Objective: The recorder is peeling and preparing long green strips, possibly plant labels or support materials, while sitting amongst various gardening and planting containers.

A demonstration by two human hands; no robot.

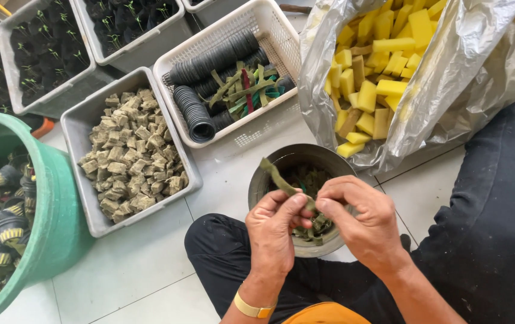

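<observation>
Green felt strip (276, 178): pinched between the fingers of left hand (273, 231) and right hand (362, 219), above a metal bowl (269, 165) already partly filled with strips. More strips remain in the white basket (221, 30) beside stacked black net pots (194, 111).

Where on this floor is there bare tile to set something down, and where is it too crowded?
Bare tile lies below the grey tray of brown cubes, between the green tub and the person's knee. A smaller patch sits between the white basket and the metal bowl. The top row of bins stands packed edge to edge. Both hands crowd the bowl.
</observation>
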